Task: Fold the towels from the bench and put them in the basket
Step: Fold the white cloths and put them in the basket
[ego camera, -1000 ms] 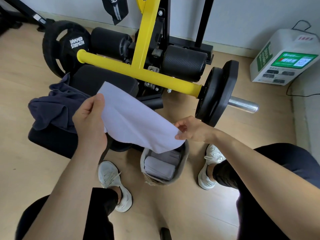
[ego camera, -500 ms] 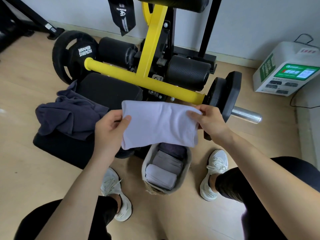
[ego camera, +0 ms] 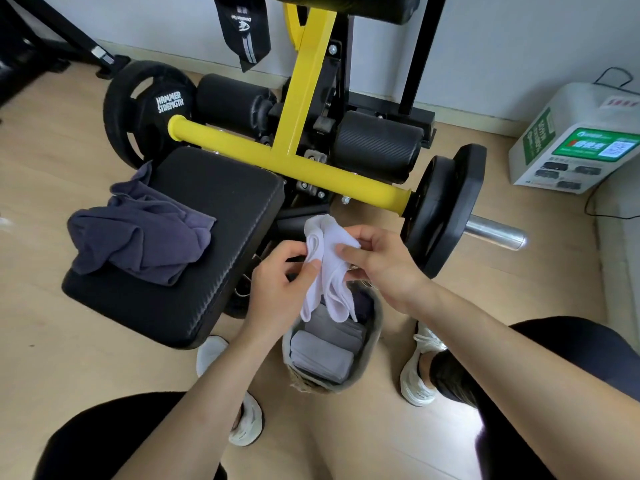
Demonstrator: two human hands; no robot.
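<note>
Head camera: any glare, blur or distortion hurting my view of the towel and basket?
Head view: the white towel is bright but its folds read; the basket is shaded, contents legible; a glare patch lies on the floor beside the right shoe; wide-angle bending shows at the frame edges.

You hold the white cloth towel (ego camera: 327,268) bunched and creased between your left hand (ego camera: 277,282) and right hand (ego camera: 384,268). Its loose folds hang directly above the grey oval fabric basket (ego camera: 375,327). The basket stands upright on the floor (ego camera: 346,427), just beside the near corner of the black padded worktop (ego camera: 214,244). Folded grey towels (ego camera: 322,355) lie packed in a row inside it. The crumpled dark purple towel (ego camera: 138,233) lies unfolded on the worktop's left part, overhanging its edge.
</note>
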